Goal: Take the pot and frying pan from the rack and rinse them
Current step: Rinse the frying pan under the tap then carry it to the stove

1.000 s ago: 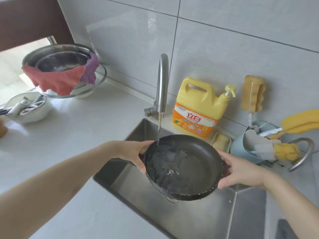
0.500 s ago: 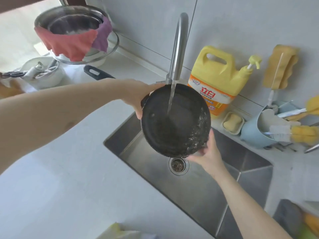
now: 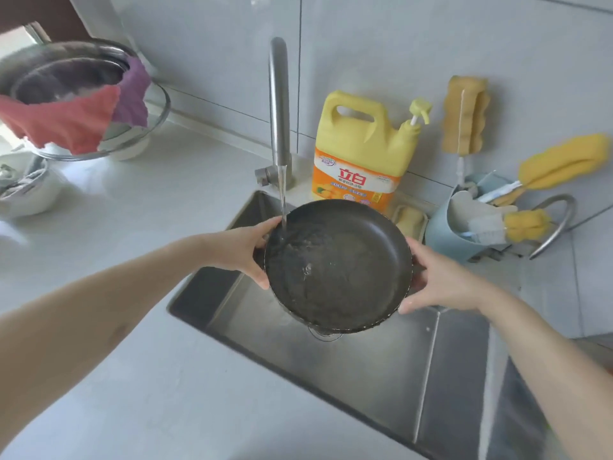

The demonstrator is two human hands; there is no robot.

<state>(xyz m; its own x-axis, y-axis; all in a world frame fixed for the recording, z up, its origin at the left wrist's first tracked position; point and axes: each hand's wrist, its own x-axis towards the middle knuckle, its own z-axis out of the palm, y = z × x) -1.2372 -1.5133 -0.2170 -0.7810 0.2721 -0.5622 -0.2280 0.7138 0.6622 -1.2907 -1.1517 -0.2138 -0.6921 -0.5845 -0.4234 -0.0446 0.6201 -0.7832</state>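
The frying pan [image 3: 338, 265] is held over the sink [image 3: 381, 370], water from the faucet [image 3: 278, 107] striking its inner left side. The left hand [image 3: 243, 252] grips its left rim and the right hand [image 3: 439, 280] its right rim, fingers apparently curled beneath. A yellow detergent jug [image 3: 361, 151] stands just behind.

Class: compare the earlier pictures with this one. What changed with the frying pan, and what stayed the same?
The frying pan, tipped steeply half a second ago, is levelled again. The right hand moved from its lower edge to its right rim. The left hand keeps its grip; the tap still runs.
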